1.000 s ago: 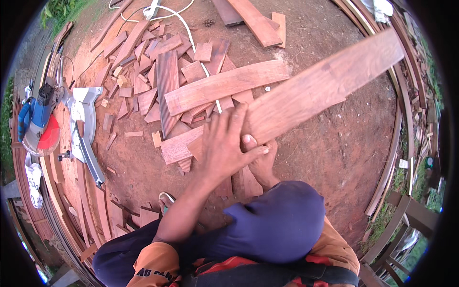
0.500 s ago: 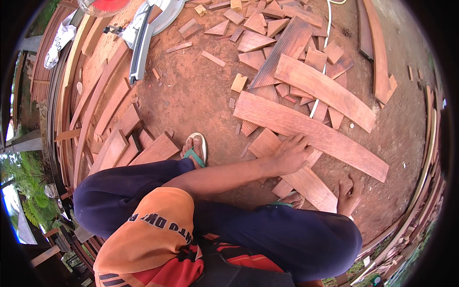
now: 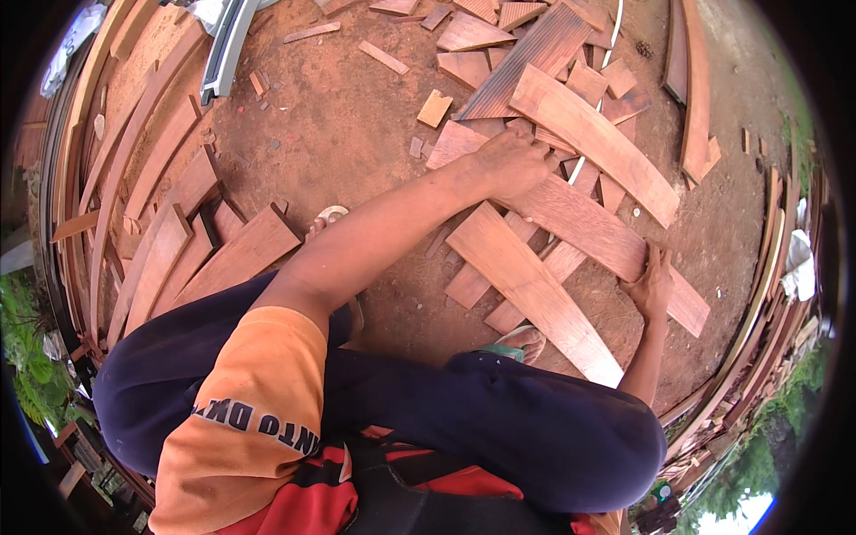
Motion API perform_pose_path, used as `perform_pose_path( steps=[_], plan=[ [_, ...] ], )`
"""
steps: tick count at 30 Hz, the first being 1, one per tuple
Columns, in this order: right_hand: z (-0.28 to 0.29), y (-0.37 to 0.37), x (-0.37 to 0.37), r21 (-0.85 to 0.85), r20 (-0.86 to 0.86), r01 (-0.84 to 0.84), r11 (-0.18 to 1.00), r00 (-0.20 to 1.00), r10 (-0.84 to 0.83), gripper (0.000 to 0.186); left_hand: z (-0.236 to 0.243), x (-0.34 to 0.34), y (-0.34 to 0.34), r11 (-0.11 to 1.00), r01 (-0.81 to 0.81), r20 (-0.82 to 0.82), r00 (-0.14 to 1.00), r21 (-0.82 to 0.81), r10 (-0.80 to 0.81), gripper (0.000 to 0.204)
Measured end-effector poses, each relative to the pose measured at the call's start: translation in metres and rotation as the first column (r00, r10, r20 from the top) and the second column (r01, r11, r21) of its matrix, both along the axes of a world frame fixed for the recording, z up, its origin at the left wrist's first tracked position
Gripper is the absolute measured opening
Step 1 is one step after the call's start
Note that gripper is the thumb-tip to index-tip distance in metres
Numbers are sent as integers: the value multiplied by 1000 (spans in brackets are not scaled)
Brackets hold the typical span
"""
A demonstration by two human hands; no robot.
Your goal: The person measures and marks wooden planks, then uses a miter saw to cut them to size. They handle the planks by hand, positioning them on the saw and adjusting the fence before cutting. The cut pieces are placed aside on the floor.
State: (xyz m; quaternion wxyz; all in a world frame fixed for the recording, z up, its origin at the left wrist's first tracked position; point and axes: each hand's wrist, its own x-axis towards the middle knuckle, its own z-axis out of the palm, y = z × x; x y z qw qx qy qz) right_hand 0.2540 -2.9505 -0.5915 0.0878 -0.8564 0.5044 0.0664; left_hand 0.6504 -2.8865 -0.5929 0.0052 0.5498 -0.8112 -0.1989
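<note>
1. L hand: atop plank, nr its far-L end; fingers bent at the far edge. Thumb mostly hidden, so can't tell if it's gripping.
2. R hand: clasped across same plank nr its near-R end, fingers over far edge, thumb by near edge.
3. Plank: reddish, lies aslant along near side of scrap pile, on bits of it; pile is on the ground.
4. Pale board: just nearer the body, aslant, one end by R knee.
5. Upper board: beyond plank, on the pile, over white cord.
6. Yellowish block: on ground, L of pile.
7. Long strips: ground's L edge; metal rail nr its far-L corner.
8. R foot: sandaled, beside pale board.
</note>
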Motion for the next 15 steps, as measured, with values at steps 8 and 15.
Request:
perform_pose_path(
  steps=[8,15],
  plan=[
    [44,105,-75,11,106,246,969,963,-246,100,53,-61,27,973,145,-39,987,-181,-155,101],
    [-16,179,-120,153,82,326,933,937,-341,102,16,-136,101,897,155,70,988,-414,-139,49]
  ],
)
